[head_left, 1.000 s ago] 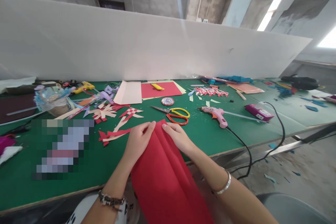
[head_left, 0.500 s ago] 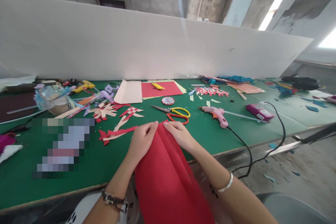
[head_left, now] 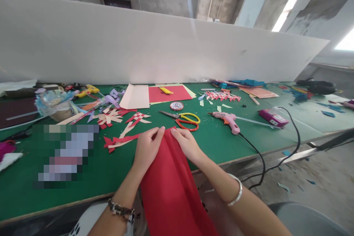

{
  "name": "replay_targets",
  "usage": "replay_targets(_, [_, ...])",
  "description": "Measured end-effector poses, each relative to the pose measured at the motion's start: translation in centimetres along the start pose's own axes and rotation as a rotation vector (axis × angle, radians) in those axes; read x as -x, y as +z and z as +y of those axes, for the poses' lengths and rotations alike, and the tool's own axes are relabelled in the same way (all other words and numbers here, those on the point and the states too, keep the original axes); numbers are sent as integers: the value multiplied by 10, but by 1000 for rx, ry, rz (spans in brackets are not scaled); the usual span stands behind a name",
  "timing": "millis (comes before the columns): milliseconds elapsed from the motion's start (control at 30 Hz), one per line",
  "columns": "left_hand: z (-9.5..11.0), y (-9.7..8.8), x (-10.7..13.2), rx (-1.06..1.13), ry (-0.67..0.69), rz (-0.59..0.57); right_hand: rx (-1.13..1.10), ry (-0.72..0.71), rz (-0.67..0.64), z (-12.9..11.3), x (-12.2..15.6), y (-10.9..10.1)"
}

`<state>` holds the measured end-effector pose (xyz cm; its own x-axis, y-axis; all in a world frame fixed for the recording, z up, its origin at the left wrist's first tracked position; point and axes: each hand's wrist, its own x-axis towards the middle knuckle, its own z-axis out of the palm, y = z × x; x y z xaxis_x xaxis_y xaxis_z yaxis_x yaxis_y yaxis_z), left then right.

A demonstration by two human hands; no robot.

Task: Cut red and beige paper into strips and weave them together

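A large red sheet of paper (head_left: 168, 184) hangs over the table's front edge toward my lap, bent lengthwise. My left hand (head_left: 149, 145) pinches its top edge on the left, thumb on top. Close beside it, my right hand (head_left: 186, 142) pinches the same edge on the right. The fingers under the sheet are hidden. Just beyond my hands lie scissors (head_left: 177, 117) with one yellow and one red handle, blades partly apart. Red and cream woven paper strips (head_left: 136, 119) lie beyond my left hand. A round container of pins or beads (head_left: 176, 106) sits behind the scissors.
A pink glue gun (head_left: 228, 120) with a black cord lies to the right, near a purple box (head_left: 273, 118). Farther back are a red sheet (head_left: 177, 95) with a yellow cutter (head_left: 166, 90) on it and a cream sheet (head_left: 135, 97). A white board (head_left: 166, 48) stands behind the table.
My right hand and forearm have shifted slightly left and inward. The right side of the red sheet has swung left, making the hanging part look narrower.
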<state>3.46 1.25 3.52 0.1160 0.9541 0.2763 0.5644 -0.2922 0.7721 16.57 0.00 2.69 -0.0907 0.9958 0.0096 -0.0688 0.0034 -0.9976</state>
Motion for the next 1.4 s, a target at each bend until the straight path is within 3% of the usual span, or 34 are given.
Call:
replay_targets(300, [2, -1, 0, 17, 7, 40, 45, -28, 54, 4, 2, 5])
replay_targets(533, [-3, -6, -3, 53, -2, -61, -5, 8, 66, 2, 3, 6])
replay_targets(867, [-4, -8, -6, 42, -13, -27, -73, 33, 119, 0, 4, 5])
replay_targets(967, [-6, -13, -7, 66, -20, -87, -88, 47, 138, -1, 4, 2])
replay_targets(1067, [-13, -24, -11, 154, -83, -168, -78, 51, 193, -1, 2, -4])
replay_targets(1233, [-21, -43, -17, 401, -337, -256, -34, -2, 261, -2, -4, -20])
replay_targets(1400, [-11, -41, -11, 561, -424, -269, 36, -65, 343, -5, -8, -33])
